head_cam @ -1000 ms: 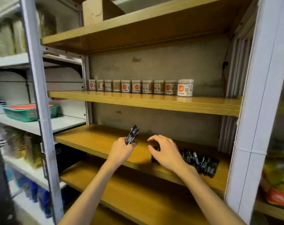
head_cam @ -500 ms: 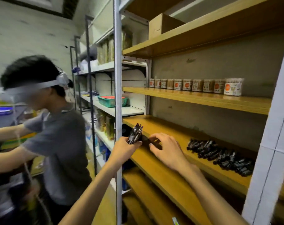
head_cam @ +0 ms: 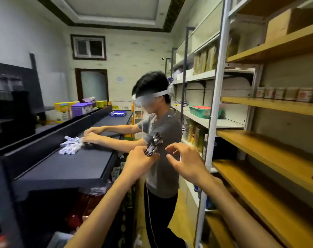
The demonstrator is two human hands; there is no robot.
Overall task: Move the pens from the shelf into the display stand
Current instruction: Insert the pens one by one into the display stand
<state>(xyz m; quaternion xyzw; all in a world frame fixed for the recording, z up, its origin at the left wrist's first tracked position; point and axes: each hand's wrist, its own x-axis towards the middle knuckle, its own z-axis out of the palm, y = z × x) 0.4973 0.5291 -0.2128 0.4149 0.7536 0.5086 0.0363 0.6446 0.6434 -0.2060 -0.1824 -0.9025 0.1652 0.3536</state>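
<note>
Head view: left hand (head_cam: 138,162) grips unlabelled pens (head_cam: 154,144)

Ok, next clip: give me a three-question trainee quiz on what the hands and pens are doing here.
1. True or false: the left hand grips a bundle of pens.
2. What does the right hand hold? A) pens B) nothing C) a box
3. Fill in: the other person sorts small white items on the dark ____.

Key: 1 true; 2 B; 3 counter.
</note>
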